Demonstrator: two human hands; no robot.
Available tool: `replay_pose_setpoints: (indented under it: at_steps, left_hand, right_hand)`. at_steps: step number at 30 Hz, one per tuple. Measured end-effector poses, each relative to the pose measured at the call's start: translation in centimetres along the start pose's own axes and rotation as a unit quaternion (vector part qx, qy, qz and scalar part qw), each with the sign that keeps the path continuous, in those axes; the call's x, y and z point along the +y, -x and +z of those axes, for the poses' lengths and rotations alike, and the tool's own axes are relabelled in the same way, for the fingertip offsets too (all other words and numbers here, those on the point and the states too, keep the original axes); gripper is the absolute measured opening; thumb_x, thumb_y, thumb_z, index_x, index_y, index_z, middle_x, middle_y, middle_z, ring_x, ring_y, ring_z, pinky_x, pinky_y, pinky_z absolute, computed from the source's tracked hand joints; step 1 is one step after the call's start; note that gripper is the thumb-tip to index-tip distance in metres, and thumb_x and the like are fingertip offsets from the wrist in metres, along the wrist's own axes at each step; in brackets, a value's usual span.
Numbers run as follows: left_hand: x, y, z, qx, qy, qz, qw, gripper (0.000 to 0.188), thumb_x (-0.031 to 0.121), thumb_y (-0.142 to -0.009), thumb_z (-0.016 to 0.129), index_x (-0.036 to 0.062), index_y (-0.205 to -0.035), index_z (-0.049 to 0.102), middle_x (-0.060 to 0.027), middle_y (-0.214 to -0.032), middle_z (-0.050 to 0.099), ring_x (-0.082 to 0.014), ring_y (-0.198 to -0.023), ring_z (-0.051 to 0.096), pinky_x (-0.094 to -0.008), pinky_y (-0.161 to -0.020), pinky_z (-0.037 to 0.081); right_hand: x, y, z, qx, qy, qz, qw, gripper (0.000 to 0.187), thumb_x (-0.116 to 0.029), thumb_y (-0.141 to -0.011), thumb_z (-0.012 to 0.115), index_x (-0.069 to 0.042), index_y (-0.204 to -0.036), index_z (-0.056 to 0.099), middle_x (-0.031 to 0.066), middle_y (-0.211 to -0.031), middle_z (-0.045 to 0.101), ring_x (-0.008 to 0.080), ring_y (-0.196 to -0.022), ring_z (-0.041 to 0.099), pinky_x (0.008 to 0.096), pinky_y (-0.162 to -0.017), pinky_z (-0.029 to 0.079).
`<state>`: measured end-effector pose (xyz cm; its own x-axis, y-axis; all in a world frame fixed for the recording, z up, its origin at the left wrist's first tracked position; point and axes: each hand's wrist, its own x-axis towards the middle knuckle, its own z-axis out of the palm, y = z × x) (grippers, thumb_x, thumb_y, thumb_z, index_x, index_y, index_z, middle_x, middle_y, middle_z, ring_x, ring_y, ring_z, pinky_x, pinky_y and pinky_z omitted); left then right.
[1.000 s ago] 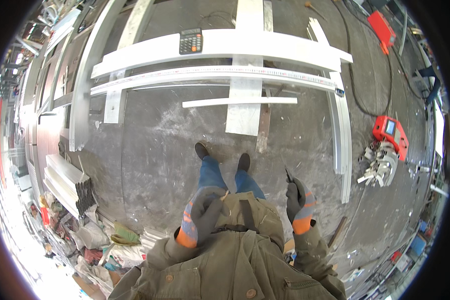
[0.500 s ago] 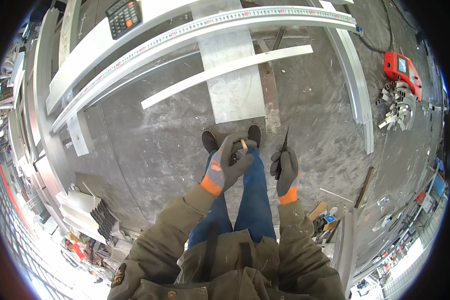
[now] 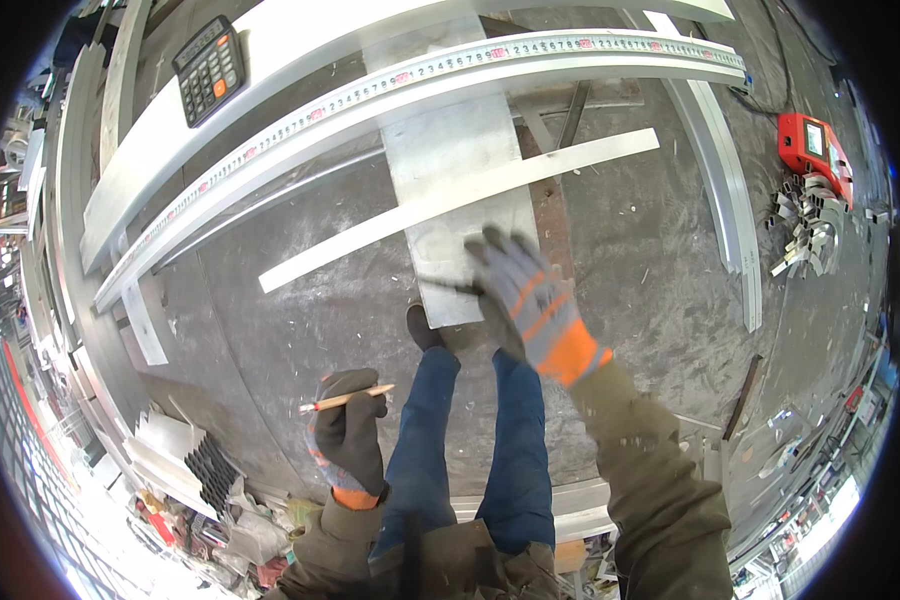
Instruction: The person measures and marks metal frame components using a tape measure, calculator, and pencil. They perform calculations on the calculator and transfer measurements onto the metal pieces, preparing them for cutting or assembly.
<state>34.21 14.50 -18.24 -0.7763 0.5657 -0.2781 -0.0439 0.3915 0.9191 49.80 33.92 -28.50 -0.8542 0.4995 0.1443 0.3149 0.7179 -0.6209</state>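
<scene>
Right hand (image 3: 530,305) has moved toward the plate (image 3: 448,150), left hand (image 3: 350,438) holding a pencil (image 3: 342,400)

Orange-striped grey right glove (image 3: 538,312), tan pencil (image 3: 345,400), olive sleeves (image 3: 660,475), blue trousers (image 3: 522,440), black calculator (image 3: 208,70)

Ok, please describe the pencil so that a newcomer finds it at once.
Find the blue trousers, lower middle; left of them is the gloved left hand. The pencil runs crosswise near that hand's far end. It is pale, unlike the slim dark tool in the right hand.
</scene>
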Motion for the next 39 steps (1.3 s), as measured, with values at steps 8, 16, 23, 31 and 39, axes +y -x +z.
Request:
replay_pose_setpoints:
  at_steps: [8, 16, 23, 31, 39]
  left_hand:
    - [-2.6, 0.0, 6.6, -0.039, 0.131, -0.118, 0.984, 0.015, 0.000, -0.091, 0.075, -0.0024, -0.105, 0.070, -0.0105, -0.097, 0.075, -0.0160, -0.090, 0.070, -0.0294, -0.082, 0.058]
    - [-5.8, -1.5, 12.3, -0.102, 0.061, 0.010, 0.993, 0.015, -0.001, -0.094, 0.068, -0.0038, -0.109, 0.066, -0.0130, -0.102, 0.073, -0.0182, -0.089, 0.069, -0.0306, -0.082, 0.056]
    - [-6.5, -1.6, 12.2, -0.122, -0.032, 0.083, 0.989, 0.024, 0.001, -0.090, 0.075, -0.0004, -0.113, 0.070, -0.0124, -0.106, 0.073, -0.0198, -0.097, 0.070, -0.0326, -0.084, 0.056]
    - [-8.1, -1.9, 10.7, -0.135, -0.110, 0.224, 0.959, 0.028, -0.001, -0.084, 0.078, 0.0021, -0.111, 0.071, -0.0118, -0.109, 0.074, -0.0260, -0.100, 0.072, -0.0362, -0.086, 0.056]
    - [-9.4, -2.0, 9.5, -0.139, -0.081, 0.173, 0.972, 0.029, -0.003, -0.084, 0.076, 0.0039, -0.111, 0.071, -0.0107, -0.113, 0.073, -0.0231, -0.105, 0.070, -0.0351, -0.093, 0.054]
  right_hand:
    - [-11.0, 14.2, -0.8, 0.053, -0.391, 0.402, 0.826, 0.026, -0.005, -0.097, 0.057, -0.001, -0.123, 0.061, 0.0138, -0.106, 0.070, 0.0257, -0.084, 0.069, 0.0345, -0.074, 0.057]
    - [-8.1, 11.1, 2.0, 0.180, -0.312, 0.498, 0.789, 0.024, -0.013, -0.104, 0.054, -0.001, -0.123, 0.063, 0.0082, -0.084, 0.067, 0.0151, -0.072, 0.061, 0.0303, -0.064, 0.049]
    - [-7.3, 10.6, 4.4, 0.216, -0.311, 0.489, 0.786, 0.023, -0.014, -0.105, 0.053, -0.002, -0.121, 0.065, 0.0063, -0.082, 0.066, 0.0126, -0.071, 0.059, 0.0298, -0.063, 0.048]
    - [-7.6, 10.6, 5.0, 0.179, -0.309, 0.443, 0.822, 0.023, -0.009, -0.099, 0.062, -0.002, -0.120, 0.067, 0.0133, -0.096, 0.070, 0.0267, -0.082, 0.068, 0.0351, -0.069, 0.054]
    - [-7.2, 10.2, 5.0, 0.164, -0.272, 0.421, 0.850, 0.023, -0.008, -0.097, 0.063, -0.002, -0.119, 0.066, 0.0142, -0.094, 0.069, 0.0292, -0.080, 0.067, 0.0363, -0.068, 0.053]
